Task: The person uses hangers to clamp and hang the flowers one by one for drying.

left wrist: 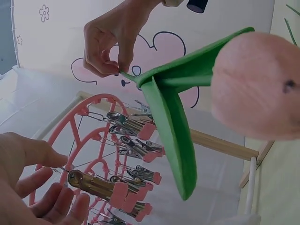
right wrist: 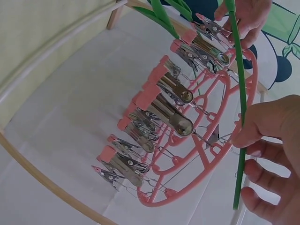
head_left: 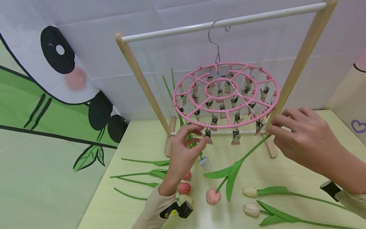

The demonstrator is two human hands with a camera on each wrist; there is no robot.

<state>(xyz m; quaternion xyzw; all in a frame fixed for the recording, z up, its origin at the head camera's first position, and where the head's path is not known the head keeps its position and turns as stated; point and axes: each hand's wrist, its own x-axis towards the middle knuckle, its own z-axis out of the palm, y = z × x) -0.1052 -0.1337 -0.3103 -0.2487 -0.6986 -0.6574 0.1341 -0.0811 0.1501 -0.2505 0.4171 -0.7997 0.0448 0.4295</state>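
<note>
Pink tulip [head_left: 213, 196], flower downward, suspended by its stem in front of the round hanger [head_left: 226, 126]; the right hand [head_left: 307, 140] pinches the stem between thumb and fingers. The left hand [head_left: 183, 151] is at the hanger's near rim, thumb and fingers about a clip [head_left: 208, 135]; whether they pinch it cannot be told. The hanger hooks over the rack's [head_left: 183, 30] white rail. Below, on the worktop [head_left: 148, 146], white tulips [head_left: 251, 210] lie at right, further tulips [head_left: 184, 188] at left
</note>
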